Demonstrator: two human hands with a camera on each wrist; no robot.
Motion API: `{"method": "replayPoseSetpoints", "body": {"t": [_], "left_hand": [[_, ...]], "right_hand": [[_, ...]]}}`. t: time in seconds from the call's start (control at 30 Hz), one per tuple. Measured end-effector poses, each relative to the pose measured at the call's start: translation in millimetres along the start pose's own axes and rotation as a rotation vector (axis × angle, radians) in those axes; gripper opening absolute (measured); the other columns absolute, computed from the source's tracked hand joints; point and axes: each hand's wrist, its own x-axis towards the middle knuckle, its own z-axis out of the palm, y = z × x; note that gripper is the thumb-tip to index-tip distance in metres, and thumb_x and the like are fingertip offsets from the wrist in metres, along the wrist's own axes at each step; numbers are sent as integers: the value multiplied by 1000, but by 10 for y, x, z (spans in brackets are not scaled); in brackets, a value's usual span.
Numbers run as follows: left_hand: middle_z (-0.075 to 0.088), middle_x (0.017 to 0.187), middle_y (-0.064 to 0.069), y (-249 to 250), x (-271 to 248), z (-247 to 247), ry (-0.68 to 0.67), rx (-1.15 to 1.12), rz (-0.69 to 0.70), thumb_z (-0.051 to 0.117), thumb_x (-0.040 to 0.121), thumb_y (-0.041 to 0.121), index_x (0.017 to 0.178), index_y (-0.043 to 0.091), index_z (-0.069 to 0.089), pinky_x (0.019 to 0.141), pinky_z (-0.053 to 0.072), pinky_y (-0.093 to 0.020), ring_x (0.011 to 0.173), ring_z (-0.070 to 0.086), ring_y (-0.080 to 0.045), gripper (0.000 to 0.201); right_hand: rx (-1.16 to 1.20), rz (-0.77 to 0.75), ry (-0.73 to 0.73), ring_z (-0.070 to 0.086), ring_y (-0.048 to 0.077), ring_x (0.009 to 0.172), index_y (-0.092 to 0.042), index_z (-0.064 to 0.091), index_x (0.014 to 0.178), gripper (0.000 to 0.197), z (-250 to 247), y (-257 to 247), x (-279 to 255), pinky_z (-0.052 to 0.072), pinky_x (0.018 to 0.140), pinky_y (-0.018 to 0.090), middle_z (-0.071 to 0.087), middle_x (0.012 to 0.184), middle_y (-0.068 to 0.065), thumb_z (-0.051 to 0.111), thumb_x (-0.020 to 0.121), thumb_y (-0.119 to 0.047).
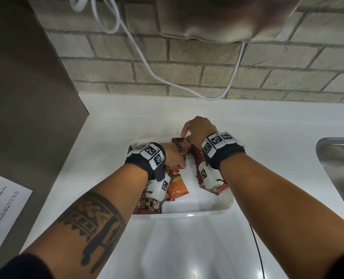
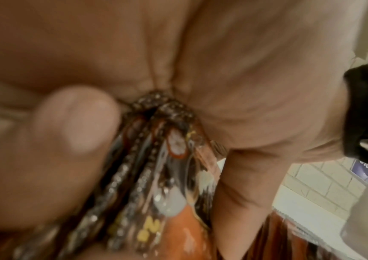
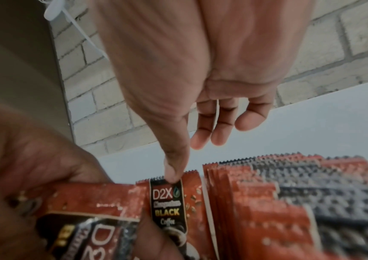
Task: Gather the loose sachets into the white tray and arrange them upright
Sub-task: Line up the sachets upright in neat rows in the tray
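Observation:
A white tray (image 1: pixel 187 215) sits on the white counter with red-and-black coffee sachets in it. My left hand (image 1: pixel 178 165) grips a bundle of sachets (image 2: pixel 156 176) by their edges, thumb (image 2: pixel 74 123) pressed on one side. My right hand (image 1: pixel 184 136) pinches the top edge of one upright D2X sachet (image 3: pixel 169 207) beside that bundle, its other fingers spread loosely. A row of sachets (image 3: pixel 289 193) stands on edge to the right, under my right wrist (image 1: pixel 197 158). A few sachets (image 1: pixel 178 188) lie flat on the tray's left side.
A steel sink (image 1: pixel 340 158) is set into the counter at the right. A white cable (image 1: pixel 147 67) hangs across the brick wall behind. A brown cabinet side (image 1: pixel 26 87) with a printed sheet (image 1: pixel 4 198) stands on the left. A thin black cord (image 1: pixel 257 248) runs along the near counter.

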Motion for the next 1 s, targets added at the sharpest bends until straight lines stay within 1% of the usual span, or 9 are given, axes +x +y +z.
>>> {"method": "replayPoseSetpoints", "body": {"t": [0.13, 0.23, 0.3, 0.37, 0.47, 0.57, 0.73, 0.87, 1.0], "left_hand": [[66, 72, -7, 41, -102, -4, 13, -21, 7, 61, 96, 16, 91, 4, 61, 37, 40, -16, 34, 55, -9, 13], [67, 73, -7, 29, -145, -40, 29, -64, 20, 60, 96, 11, 96, -1, 63, 36, 39, -14, 38, 57, -12, 12], [69, 78, -8, -38, -164, -74, 32, -182, 60, 62, 94, 6, 106, -4, 64, 43, 49, -20, 55, 62, -19, 16], [70, 87, -10, -128, -154, -102, 24, -388, 161, 65, 93, 4, 111, -2, 64, 65, 60, -31, 74, 66, -25, 19], [66, 91, -4, -205, -215, -87, 17, -717, 353, 60, 97, 2, 113, 4, 63, 80, 62, -33, 85, 65, -18, 17], [65, 101, -3, -222, -270, -51, -35, -863, 453, 62, 95, 3, 118, 8, 61, 81, 61, -30, 95, 65, -14, 23], [67, 91, -1, -234, -336, 0, 28, -726, 561, 64, 95, 12, 108, 18, 63, 65, 60, -27, 87, 68, -19, 14], [71, 89, 2, -229, -381, 8, 108, -654, 625, 67, 93, 18, 113, 27, 62, 51, 54, -25, 88, 72, -24, 23], [74, 86, -1, -220, -377, 4, 208, -544, 634, 73, 90, 24, 107, 19, 65, 46, 50, -25, 84, 74, -27, 19]], "right_hand": [[75, -10, 28, 61, 20, 104, -33, 71, 89, 15, -49, 52, -10, 50, 97, 40, 60, 102, -5, 73, 84, -18], [153, -15, 65, 62, 17, 101, -32, 71, 84, 16, -114, 92, -49, 50, 92, 32, 63, 97, -7, 70, 86, -16], [222, -46, 86, 63, 12, 96, -28, 73, 86, 14, -191, 123, -128, 46, 75, 19, 65, 93, -12, 67, 88, -16], [272, -95, 32, 60, 4, 87, -23, 75, 92, 7, -288, 150, -255, 37, 64, 12, 65, 90, -14, 68, 90, -25], [335, -133, -131, 60, 0, 81, -23, 74, 96, 19, -363, 188, -395, 40, 67, 16, 70, 89, -11, 76, 85, -38], [437, -143, -84, 66, 7, 75, -22, 75, 88, 14, -382, 217, -436, 50, 76, 22, 74, 80, -4, 82, 80, -29], [455, -209, -19, 65, 6, 72, -23, 75, 86, 8, -468, 234, -488, 48, 73, 22, 72, 77, -6, 81, 82, -25], [473, -223, -10, 66, 9, 75, -22, 74, 85, 8, -513, 231, -521, 51, 80, 24, 74, 82, -1, 81, 81, -23], [461, -233, 19, 63, 7, 73, -21, 74, 83, 7, -546, 204, -544, 47, 75, 20, 72, 78, -5, 81, 81, -21]]}}
